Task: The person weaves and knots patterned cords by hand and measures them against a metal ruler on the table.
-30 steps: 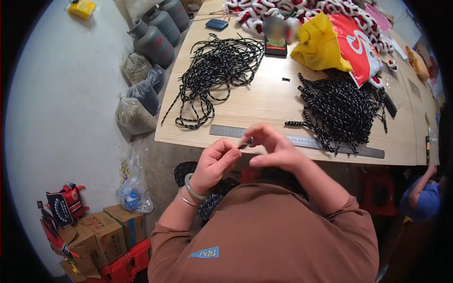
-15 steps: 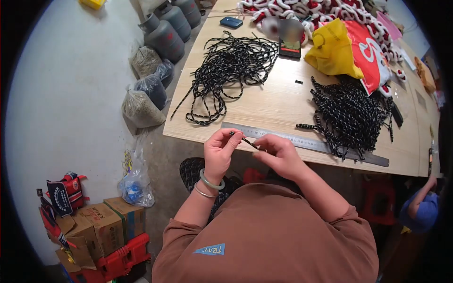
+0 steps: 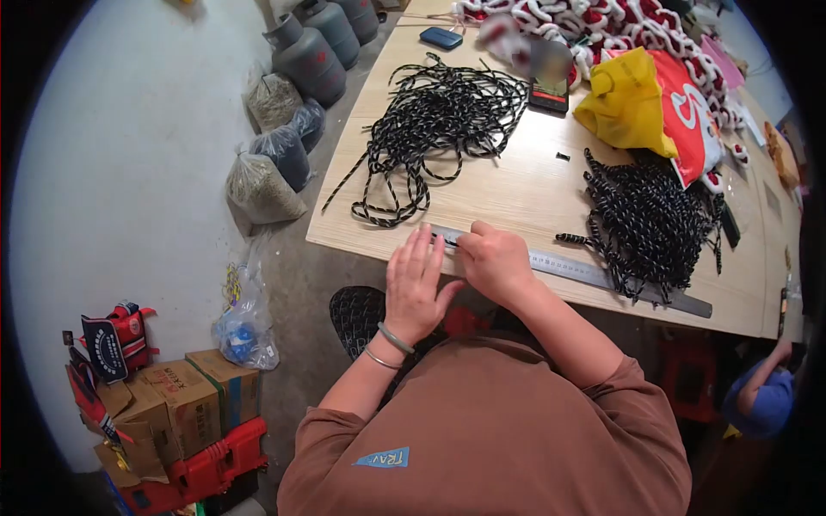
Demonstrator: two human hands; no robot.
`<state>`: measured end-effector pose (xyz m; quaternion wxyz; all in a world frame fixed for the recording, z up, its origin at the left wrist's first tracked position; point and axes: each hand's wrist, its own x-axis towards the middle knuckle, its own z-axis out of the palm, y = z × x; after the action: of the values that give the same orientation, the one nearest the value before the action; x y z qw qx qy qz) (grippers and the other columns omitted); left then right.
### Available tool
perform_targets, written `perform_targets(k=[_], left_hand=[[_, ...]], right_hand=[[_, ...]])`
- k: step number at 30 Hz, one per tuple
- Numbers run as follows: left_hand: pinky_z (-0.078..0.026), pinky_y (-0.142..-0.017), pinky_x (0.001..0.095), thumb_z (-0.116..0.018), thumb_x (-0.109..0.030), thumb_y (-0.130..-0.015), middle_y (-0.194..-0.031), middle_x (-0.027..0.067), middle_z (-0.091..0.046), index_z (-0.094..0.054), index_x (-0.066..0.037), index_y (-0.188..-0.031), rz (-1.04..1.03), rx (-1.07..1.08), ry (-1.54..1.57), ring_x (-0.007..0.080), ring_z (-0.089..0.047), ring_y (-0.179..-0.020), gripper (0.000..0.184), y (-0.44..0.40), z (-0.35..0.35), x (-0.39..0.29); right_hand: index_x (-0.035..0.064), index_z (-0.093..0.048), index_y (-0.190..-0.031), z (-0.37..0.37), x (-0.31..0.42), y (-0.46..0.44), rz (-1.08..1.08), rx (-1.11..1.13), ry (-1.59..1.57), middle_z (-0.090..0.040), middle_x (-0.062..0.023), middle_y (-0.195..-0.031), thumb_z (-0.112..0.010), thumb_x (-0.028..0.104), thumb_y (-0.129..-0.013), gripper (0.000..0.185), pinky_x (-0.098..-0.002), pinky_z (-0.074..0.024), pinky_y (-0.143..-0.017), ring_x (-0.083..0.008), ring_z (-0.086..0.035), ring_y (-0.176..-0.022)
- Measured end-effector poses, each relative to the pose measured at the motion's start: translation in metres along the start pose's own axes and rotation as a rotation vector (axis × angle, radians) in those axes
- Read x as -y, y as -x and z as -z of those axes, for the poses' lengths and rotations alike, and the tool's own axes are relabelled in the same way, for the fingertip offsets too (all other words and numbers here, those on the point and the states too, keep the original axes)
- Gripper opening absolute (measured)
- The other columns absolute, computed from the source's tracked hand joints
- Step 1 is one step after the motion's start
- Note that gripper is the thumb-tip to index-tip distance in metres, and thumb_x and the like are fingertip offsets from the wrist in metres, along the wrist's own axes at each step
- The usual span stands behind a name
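My left hand (image 3: 416, 285) lies with its fingers stretched out flat at the table's front edge, over the left end of the steel ruler (image 3: 570, 267). Beside it, my right hand (image 3: 494, 261) is closed, fingers pinched on a short black patterned cord (image 3: 447, 242). That cord runs along the ruler toward my left fingertips, and much of it is hidden by the hands. A loose tangle of long black cord (image 3: 434, 116) lies beyond my left hand. On the right sits a heap of short black cord pieces (image 3: 650, 224), one piece poking out toward the ruler.
A phone (image 3: 549, 90), a blue case (image 3: 441, 38), a yellow bag (image 3: 624, 103) and red-and-white trim (image 3: 602, 26) lie at the back of the table (image 3: 508, 193). Gas cylinders (image 3: 305, 60) and filled bags (image 3: 262, 189) line the wall. Another person's blue sleeve (image 3: 761, 397) shows at right.
My hands have come forward onto the table edge and ruler. My left hand has let go of the cord and flattened out, while my right hand keeps hold of it. The view has shifted slightly.
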<state>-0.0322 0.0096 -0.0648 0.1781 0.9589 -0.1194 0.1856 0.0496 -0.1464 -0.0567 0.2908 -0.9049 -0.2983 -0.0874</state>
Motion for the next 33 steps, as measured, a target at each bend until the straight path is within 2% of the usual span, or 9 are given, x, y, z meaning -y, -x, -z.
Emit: perform_targets(k=[3, 6, 9, 12, 16, 21, 33], left_hand=[[-0.027, -0.111, 0.0482, -0.072, -0.028, -0.081, -0.148, 0.0207, -0.037, -0.039, 0.001, -0.142, -0.046, 0.069, 0.069, 0.0377, -0.035, -0.137, 0.076, -0.001, -0.007, -0.004], [-0.029, -0.111, 0.0477, -0.069, -0.039, -0.082, -0.146, 0.0198, -0.040, -0.039, 0.004, -0.141, -0.036, 0.086, 0.000, 0.0359, -0.035, -0.138, 0.079, -0.002, -0.012, -0.004], [-0.029, -0.111, 0.0475, -0.068, -0.041, -0.082, -0.145, 0.0196, -0.041, -0.040, 0.004, -0.141, -0.015, 0.068, -0.046, 0.0357, -0.035, -0.137, 0.079, -0.005, -0.010, -0.007], [-0.028, -0.111, 0.0484, -0.071, -0.035, -0.082, -0.144, 0.0197, -0.040, -0.037, 0.003, -0.143, -0.009, 0.058, 0.009, 0.0373, -0.034, -0.137, 0.079, -0.005, -0.012, -0.008], [-0.027, -0.110, 0.0486, -0.068, -0.042, -0.084, -0.146, 0.0200, -0.038, -0.036, 0.003, -0.143, -0.006, 0.074, -0.032, 0.0369, -0.033, -0.137, 0.081, -0.004, -0.015, -0.009], [-0.025, -0.111, 0.0488, -0.067, -0.040, -0.085, -0.147, 0.0200, -0.037, -0.034, 0.002, -0.145, -0.018, 0.091, -0.049, 0.0363, -0.032, -0.138, 0.080, -0.003, -0.019, -0.008], [-0.023, -0.112, 0.0472, -0.071, -0.036, -0.080, -0.148, 0.0190, -0.035, -0.032, 0.001, -0.146, -0.004, 0.123, -0.052, 0.0352, -0.031, -0.139, 0.085, -0.003, -0.020, -0.007]], right_hand=[[0.0075, -0.068, -0.077, 0.001, -0.004, 0.001, -0.006, 0.019, -0.022, -0.061, -0.0097, -0.073, -0.064, 0.013, -0.079, 0.008, -0.0421, -0.0511, -0.057, -0.0317, -0.063, -0.064], [0.0069, -0.069, -0.078, 0.005, 0.001, -0.002, -0.055, 0.045, -0.049, -0.062, -0.0107, -0.075, -0.064, 0.014, -0.080, 0.009, -0.0424, -0.0519, -0.061, -0.0325, -0.063, -0.068], [0.0054, -0.069, -0.080, 0.008, -0.003, 0.001, -0.086, 0.016, -0.143, -0.064, -0.0122, -0.077, -0.064, 0.014, -0.080, 0.010, -0.0423, -0.0518, -0.065, -0.0335, -0.064, -0.073], [0.0055, -0.064, -0.075, 0.023, -0.011, 0.013, -0.132, -0.030, -0.191, -0.063, -0.0130, -0.075, -0.063, 0.012, -0.080, 0.008, -0.0427, -0.0510, -0.062, -0.0345, -0.063, -0.070], [0.0042, -0.065, -0.078, 0.053, -0.031, 0.041, -0.273, -0.006, -0.201, -0.065, -0.0125, -0.078, -0.064, 0.013, -0.080, 0.009, -0.0426, -0.0503, -0.065, -0.0333, -0.064, -0.074], [0.0012, -0.065, -0.080, 0.052, -0.027, 0.049, -0.342, -0.055, -0.199, -0.064, -0.0150, -0.076, -0.067, 0.009, -0.079, 0.008, -0.0397, -0.0486, -0.064, -0.0331, -0.063, -0.072], [0.0034, -0.059, -0.076, 0.046, -0.023, 0.052, -0.354, -0.092, -0.175, -0.062, -0.0140, -0.073, -0.063, 0.009, -0.079, 0.008, -0.0439, -0.0482, -0.060, -0.0345, -0.061, -0.068]])
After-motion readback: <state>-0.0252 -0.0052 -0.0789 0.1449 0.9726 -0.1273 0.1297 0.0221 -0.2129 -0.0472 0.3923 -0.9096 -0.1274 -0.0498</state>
